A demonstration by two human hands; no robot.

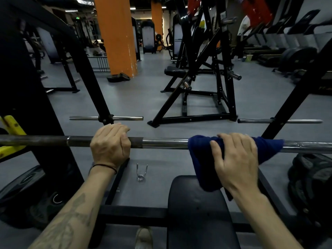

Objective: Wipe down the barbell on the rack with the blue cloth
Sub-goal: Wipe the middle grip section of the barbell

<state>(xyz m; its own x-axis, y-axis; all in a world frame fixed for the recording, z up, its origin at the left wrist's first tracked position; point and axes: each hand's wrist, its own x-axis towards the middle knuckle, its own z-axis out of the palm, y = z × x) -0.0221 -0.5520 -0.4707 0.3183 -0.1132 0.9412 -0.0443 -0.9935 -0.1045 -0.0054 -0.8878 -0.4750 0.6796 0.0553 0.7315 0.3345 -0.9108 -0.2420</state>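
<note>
The barbell (161, 143) lay across the rack (100, 97), running left to right across the near part of the scene, just above the head end of the black bench pad (197, 209). The left hand (110, 144) was curled over the bar a little left of centre, its grip closed around the dark, dull section of the shaft, apparently steadying it. The right hand (237, 159) was clamped on the blue cloth (203, 159), which was draped over the bar right of centre; the fingers reached over the top of the bar and pressed the cloth against it, while a loose fold hung down toward the bench pad.

As a judgement, the wiping was under way but far from finished. The cloth covered only a short stretch of the shaft. The short length of bright metal between the two hands looked cleaner than the dark stretch to the left, though whether that came from wiping or from the bar's own finish could not be told. The part under the left hand, the long run out to the left end by the yellow rack hook (10, 137), and the right end past the cloth would each need a pass.

A spring collar (142, 172) lay on the floor beyond the bench, between the two forearms. Weight plates (312, 177) rested low at the right.
</note>
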